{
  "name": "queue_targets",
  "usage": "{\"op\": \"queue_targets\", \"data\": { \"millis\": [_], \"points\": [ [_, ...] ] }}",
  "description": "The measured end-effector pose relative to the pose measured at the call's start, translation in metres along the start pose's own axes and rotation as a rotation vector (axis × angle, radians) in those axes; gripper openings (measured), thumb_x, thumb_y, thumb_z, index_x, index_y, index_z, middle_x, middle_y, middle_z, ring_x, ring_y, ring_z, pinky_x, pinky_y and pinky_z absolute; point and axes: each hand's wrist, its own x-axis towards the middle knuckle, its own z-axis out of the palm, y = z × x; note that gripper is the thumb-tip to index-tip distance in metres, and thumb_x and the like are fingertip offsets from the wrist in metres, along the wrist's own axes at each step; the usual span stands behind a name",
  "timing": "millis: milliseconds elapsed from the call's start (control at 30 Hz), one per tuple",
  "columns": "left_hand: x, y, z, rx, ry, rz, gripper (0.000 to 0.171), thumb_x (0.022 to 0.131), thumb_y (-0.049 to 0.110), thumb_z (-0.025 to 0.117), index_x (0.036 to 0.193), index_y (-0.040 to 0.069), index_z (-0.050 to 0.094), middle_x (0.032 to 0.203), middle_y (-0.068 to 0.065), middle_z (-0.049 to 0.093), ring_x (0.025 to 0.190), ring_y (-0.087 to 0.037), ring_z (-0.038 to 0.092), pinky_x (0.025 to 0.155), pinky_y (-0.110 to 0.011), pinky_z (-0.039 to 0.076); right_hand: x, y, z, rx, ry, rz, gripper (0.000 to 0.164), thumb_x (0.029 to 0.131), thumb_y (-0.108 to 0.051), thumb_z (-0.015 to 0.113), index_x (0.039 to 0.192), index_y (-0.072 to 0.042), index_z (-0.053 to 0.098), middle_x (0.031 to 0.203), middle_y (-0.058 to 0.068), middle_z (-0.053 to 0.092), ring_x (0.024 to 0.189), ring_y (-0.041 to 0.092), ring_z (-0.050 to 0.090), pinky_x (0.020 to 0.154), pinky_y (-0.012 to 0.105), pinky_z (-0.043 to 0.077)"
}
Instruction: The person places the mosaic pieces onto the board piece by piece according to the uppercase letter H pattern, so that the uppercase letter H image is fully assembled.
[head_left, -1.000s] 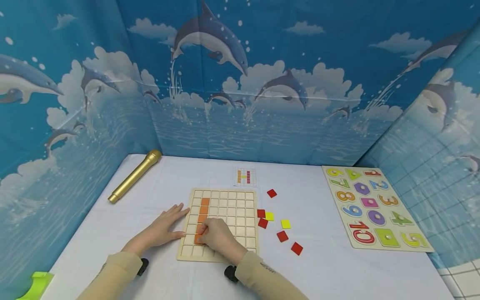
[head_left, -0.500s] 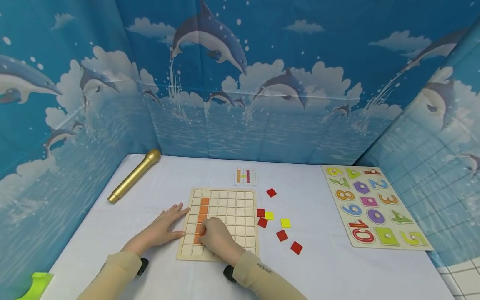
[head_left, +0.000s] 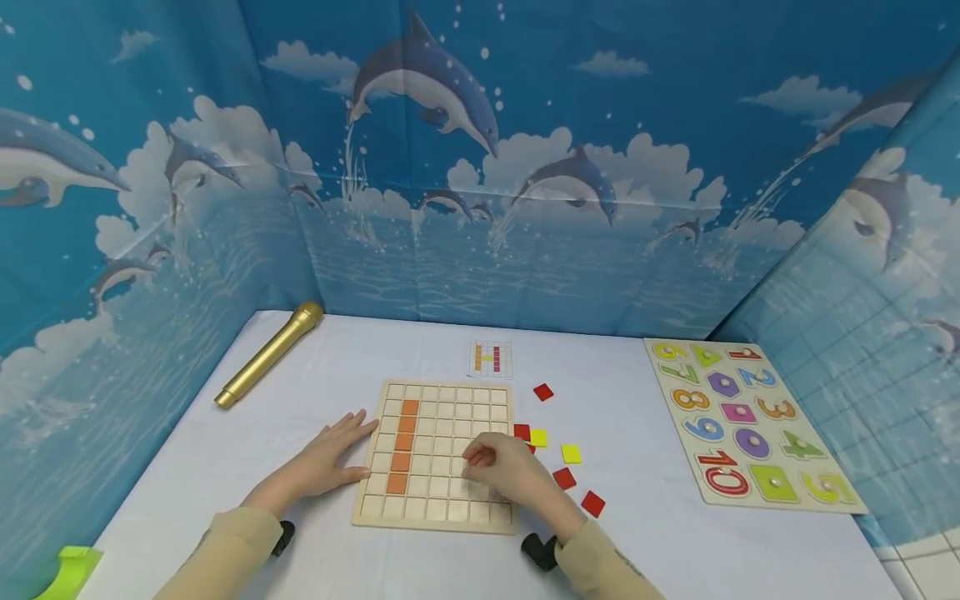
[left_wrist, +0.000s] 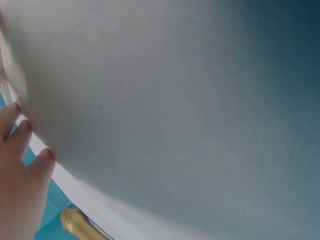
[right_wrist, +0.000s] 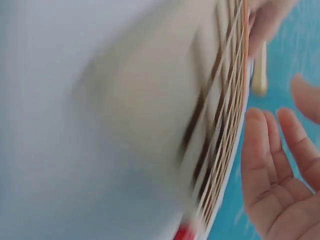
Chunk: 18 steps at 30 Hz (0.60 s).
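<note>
A wooden grid board (head_left: 435,510) lies on the white table, with a column of orange square tiles (head_left: 401,462) set in its cells near the left side. My left hand (head_left: 330,454) rests spread at the board's left edge, fingertips right at the rim. Over the right part of the board is my right hand (head_left: 510,471), its fingers loosely bent with nothing between them; the right wrist view shows the bare fingers (right_wrist: 256,150). Red tiles (head_left: 564,478) and yellow tiles (head_left: 572,453) lie loose to the board's right, one red tile partly hidden by the right hand.
A small pattern card (head_left: 491,358) lies behind the board. A gold microphone (head_left: 270,354) is at the back left. On the right lies a puzzle board of numbers and shapes (head_left: 750,425). A green object (head_left: 75,571) shows at the lower left; a dolphin curtain (head_left: 465,267) surrounds the table.
My right hand has left the lowest orange tile and moved right across the board, uncovering the orange column. The left hand stays in place.
</note>
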Motion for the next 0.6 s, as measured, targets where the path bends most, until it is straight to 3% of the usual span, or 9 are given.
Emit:
{"op": "queue_targets", "data": {
  "millis": [300, 600],
  "points": [
    [0.000, 0.002, -0.002, -0.004, -0.003, -0.017, 0.077, 0.087, 0.034, 0.073, 0.150, 0.007, 0.039, 0.160, -0.025, 0.025, 0.147, -0.048, 0.019, 0.118, -0.066, 0.015, -0.020, 0.046, -0.059, -0.067, 0.175, 0.175, 0.020, 0.084, -0.016, 0.079, 0.101, -0.012, 0.070, 0.091, -0.003, 0.068, 0.084, 0.011, 0.062, 0.070, 0.024, 0.056],
    [-0.001, 0.003, -0.001, -0.002, 0.001, -0.004, 0.076, 0.087, 0.032, 0.074, 0.150, 0.006, 0.040, 0.159, -0.026, 0.026, 0.146, -0.049, 0.021, 0.118, -0.067, 0.016, -0.026, 0.073, -0.086, -0.124, 0.226, 0.261, 0.023, 0.086, -0.018, 0.077, 0.106, -0.012, 0.069, 0.096, 0.000, 0.067, 0.091, 0.015, 0.061, 0.082, 0.033, 0.057]
  ]
}}
